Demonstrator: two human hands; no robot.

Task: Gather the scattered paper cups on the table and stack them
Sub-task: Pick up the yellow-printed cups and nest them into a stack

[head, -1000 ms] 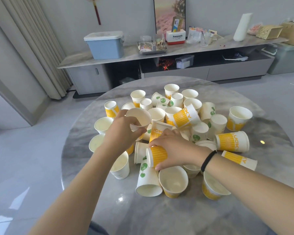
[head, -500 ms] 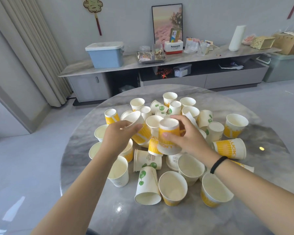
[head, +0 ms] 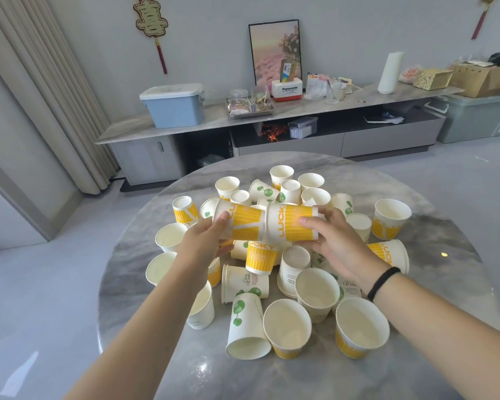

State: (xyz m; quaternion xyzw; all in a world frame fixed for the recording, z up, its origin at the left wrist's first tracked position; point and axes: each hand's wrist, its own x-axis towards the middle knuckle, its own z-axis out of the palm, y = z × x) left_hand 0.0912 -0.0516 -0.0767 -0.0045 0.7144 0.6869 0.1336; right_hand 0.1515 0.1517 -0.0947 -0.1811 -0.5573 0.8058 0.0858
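Several paper cups, yellow-striped or white with green leaves, lie scattered on the round grey marble table (head: 145, 272). Above the pile, my left hand (head: 204, 241) grips a yellow cup (head: 240, 222) held on its side. My right hand (head: 335, 241) grips a second yellow LUCKY cup (head: 289, 223), also sideways. The two cups meet end to end between my hands; whether one sits inside the other is unclear. Another yellow cup (head: 259, 258) stands bottom-up just below them. A white green-leaf cup (head: 244, 327) lies near the front.
Beyond the table a long low cabinet (head: 272, 119) runs along the wall, carrying a blue storage box (head: 173, 105), a tray, a Panasonic box and cardboard boxes. A curtain (head: 41, 90) hangs at the left. Bare floor surrounds the table.
Both hands have lifted their cups higher over the pile and turned them sideways. The right hand's cup has come against the left hand's cup.
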